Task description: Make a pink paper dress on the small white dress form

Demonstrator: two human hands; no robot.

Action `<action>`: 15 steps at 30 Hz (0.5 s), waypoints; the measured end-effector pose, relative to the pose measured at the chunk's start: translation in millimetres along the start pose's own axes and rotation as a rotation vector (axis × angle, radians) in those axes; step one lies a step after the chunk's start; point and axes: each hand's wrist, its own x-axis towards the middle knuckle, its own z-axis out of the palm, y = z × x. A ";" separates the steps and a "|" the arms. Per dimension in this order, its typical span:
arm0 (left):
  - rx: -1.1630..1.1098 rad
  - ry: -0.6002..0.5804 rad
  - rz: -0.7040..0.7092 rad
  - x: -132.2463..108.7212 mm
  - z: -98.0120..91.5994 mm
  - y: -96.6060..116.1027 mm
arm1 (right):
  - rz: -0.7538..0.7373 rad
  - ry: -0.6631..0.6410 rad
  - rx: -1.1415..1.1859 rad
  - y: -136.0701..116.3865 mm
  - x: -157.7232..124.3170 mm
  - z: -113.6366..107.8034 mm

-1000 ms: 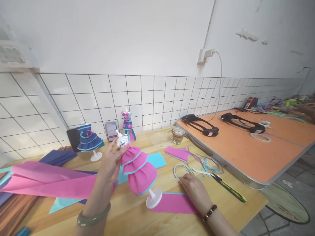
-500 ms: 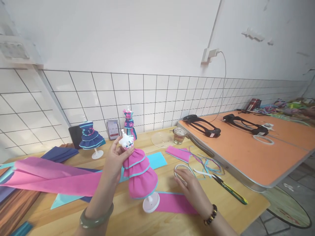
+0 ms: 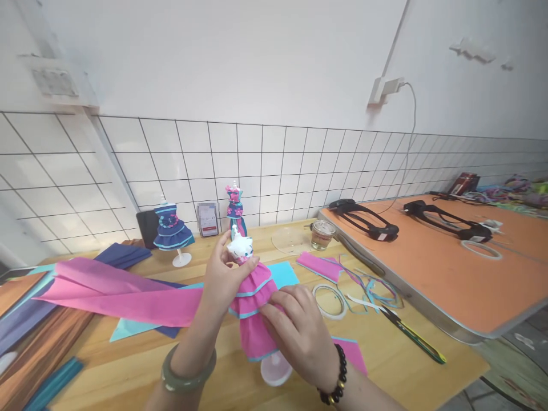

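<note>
A small mannequin wears a tiered pink paper dress [image 3: 252,297] with cyan trim and stands on a round white base [image 3: 276,374]. My left hand [image 3: 225,274] is closed round its white bust and upper ruffle. My right hand [image 3: 295,337] rests on the lower skirt, fingers curled over the paper. Both wrists wear bracelets.
On the wooden table [image 3: 128,365] lie long pink paper sheets [image 3: 115,294], cyan paper [image 3: 285,273], a tape ring [image 3: 329,299], paper strips, a cutter [image 3: 413,334], a glass jar [image 3: 322,234], two finished dress mannequins [image 3: 172,231] [image 3: 234,208]. An orange table [image 3: 436,268] with black headbands stands right.
My right hand left the tape ring and came onto the dress skirt. My left hand went from open fingers beside the mannequin to a grip on its top; the dress now stands more upright.
</note>
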 end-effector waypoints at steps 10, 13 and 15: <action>-0.033 -0.051 -0.050 1.1 0.4 5.0 | -0.098 0.019 0.023 -3.3 -0.8 11.2; -0.035 -0.053 -0.061 2.1 -0.2 4.5 | -0.087 -0.005 0.056 -3.9 -3.4 11.5; -0.046 -0.049 -0.068 2.3 -1.1 4.0 | -0.068 -0.017 0.094 -3.4 -5.4 9.5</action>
